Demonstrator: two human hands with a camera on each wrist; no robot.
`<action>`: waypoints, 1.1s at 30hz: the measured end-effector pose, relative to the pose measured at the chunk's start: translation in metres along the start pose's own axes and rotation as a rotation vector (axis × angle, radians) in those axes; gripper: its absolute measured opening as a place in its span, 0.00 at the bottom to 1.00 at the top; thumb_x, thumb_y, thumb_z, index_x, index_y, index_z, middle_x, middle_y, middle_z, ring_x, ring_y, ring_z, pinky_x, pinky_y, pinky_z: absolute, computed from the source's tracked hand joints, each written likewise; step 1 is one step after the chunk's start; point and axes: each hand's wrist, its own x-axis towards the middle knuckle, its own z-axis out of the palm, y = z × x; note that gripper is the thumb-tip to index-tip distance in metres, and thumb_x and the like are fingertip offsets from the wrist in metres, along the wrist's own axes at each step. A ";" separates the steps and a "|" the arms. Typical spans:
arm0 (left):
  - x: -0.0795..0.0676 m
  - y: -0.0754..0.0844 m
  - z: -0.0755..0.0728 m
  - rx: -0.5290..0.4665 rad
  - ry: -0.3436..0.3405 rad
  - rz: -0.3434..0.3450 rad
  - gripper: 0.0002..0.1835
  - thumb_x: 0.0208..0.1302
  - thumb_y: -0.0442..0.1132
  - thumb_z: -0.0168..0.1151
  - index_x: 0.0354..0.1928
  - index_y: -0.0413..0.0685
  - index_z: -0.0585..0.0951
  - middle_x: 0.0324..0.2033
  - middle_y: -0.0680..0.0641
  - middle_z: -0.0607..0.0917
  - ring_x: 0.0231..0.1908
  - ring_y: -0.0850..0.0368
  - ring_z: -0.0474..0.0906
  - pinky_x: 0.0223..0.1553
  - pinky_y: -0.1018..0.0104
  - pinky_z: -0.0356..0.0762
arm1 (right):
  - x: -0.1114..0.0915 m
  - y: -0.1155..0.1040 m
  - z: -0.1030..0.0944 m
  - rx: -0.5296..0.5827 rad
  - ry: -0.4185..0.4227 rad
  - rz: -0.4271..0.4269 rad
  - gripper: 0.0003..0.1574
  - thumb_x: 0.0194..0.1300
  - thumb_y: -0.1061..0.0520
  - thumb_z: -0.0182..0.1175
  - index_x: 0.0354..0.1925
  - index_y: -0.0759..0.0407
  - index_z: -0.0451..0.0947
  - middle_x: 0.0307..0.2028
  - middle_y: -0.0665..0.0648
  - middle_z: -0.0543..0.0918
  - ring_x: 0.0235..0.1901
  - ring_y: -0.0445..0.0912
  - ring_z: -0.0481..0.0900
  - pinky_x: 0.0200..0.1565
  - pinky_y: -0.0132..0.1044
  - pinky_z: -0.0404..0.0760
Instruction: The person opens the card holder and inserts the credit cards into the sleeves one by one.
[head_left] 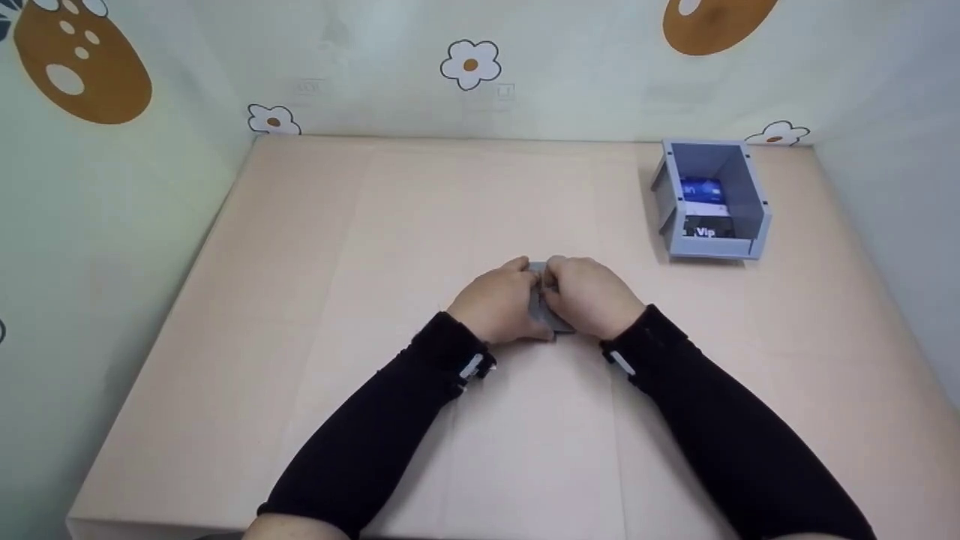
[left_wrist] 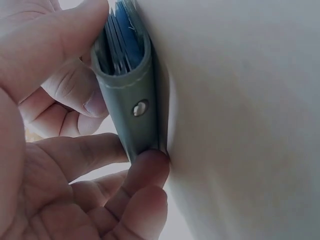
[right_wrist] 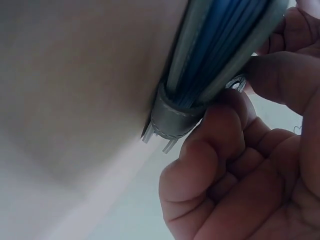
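A grey-green card holder [head_left: 559, 324] with a stitched edge lies on the table between the two hands. Its clear and bluish inner sleeves show at the open end, and a metal snap stud sits on its spine in the left wrist view. The left hand [head_left: 495, 304] grips it from the left, thumb at one end and fingers at the other. From the other side, the right hand [head_left: 592, 296] pinches a small strap with a snap ring [right_wrist: 236, 83] between thumb and index finger. In the head view the hands cover much of the holder.
A grey-blue plastic bin [head_left: 709, 249] stands at the back right of the table [head_left: 420, 195]. In it lie a blue card [head_left: 703, 189], a white card [head_left: 706, 209] and a black card [head_left: 712, 227] marked "Vip". Patterned walls border the table's back and sides.
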 end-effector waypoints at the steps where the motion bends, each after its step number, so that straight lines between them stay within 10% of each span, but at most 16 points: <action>1: 0.000 0.000 0.000 -0.001 0.001 0.002 0.44 0.51 0.58 0.81 0.67 0.43 0.81 0.77 0.36 0.69 0.72 0.40 0.74 0.72 0.53 0.73 | 0.000 0.000 0.000 0.002 0.002 -0.001 0.07 0.70 0.57 0.61 0.35 0.61 0.78 0.30 0.58 0.85 0.32 0.52 0.81 0.40 0.50 0.83; 18: -0.002 0.005 0.001 0.111 0.000 -0.026 0.42 0.54 0.64 0.77 0.64 0.43 0.82 0.77 0.38 0.69 0.73 0.39 0.70 0.74 0.51 0.70 | -0.003 0.020 -0.021 -0.037 -0.077 0.038 0.09 0.61 0.63 0.58 0.30 0.60 0.85 0.30 0.57 0.87 0.29 0.51 0.81 0.39 0.48 0.83; 25: -0.003 0.009 0.002 0.117 -0.025 0.028 0.53 0.58 0.60 0.78 0.80 0.47 0.66 0.81 0.41 0.63 0.77 0.43 0.62 0.78 0.46 0.60 | -0.004 0.035 -0.036 -0.073 -0.134 0.086 0.14 0.67 0.58 0.59 0.28 0.60 0.87 0.30 0.57 0.88 0.32 0.53 0.82 0.43 0.52 0.83; 33: -0.011 0.012 -0.008 0.075 0.036 0.084 0.47 0.64 0.49 0.73 0.82 0.56 0.62 0.75 0.45 0.72 0.66 0.47 0.76 0.70 0.53 0.73 | -0.002 0.039 -0.037 -0.049 -0.166 0.093 0.15 0.62 0.64 0.55 0.38 0.61 0.88 0.41 0.61 0.90 0.45 0.58 0.86 0.54 0.56 0.82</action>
